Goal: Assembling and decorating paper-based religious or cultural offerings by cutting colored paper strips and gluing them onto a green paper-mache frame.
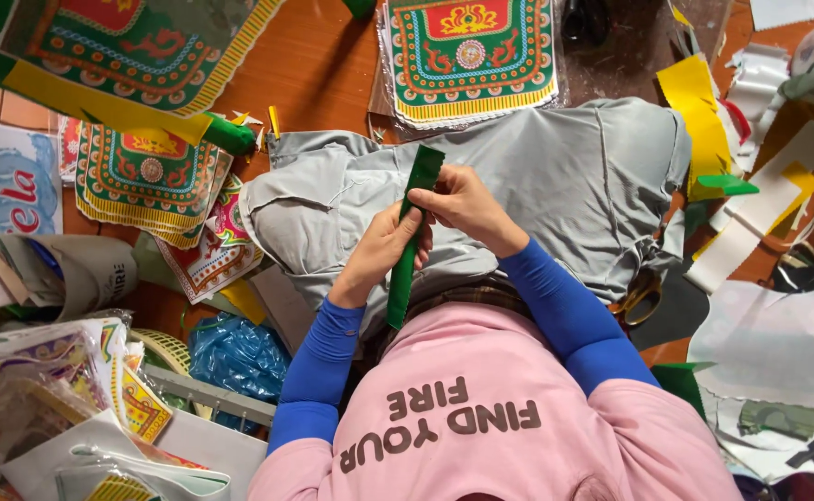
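A long, narrow green paper strip (410, 234) stands almost upright at the middle of the view, over the person's lap, its top end tipped slightly toward one o'clock. The right hand (463, 204) pinches the strip's upper part between thumb and curled fingers. The left hand (384, 250) closes around the strip just below, at seven o'clock from the right hand, fingers wrapped over the paper. Both forearms wear blue sleeves under a pink top with dark lettering. Beneath the hands a grey cloth (555, 176) covers the lap.

At twelve o'clock lies a square printed sheet (470, 56), green with a red panel, a yellow fringe border and a clear wrapper around it. A second sheet of the same pattern (138, 46) sits at ten o'clock, and a third (147, 176) at nine o'clock, partly over smaller patterned sheets. That makes three large patterned sheets clearly in view. A white package with a blue picture and red letters (8, 186) lies at the far nine o'clock edge.

At two o'clock yellow paper offcuts (699, 111) and white strips (760, 213) litter the wooden floor. A crumpled blue plastic bag (235, 353) lies at eight o'clock beside a white wire rack (207, 397). Scissors with yellow handles (644, 297) show partly at four o'clock, at the cloth's edge.
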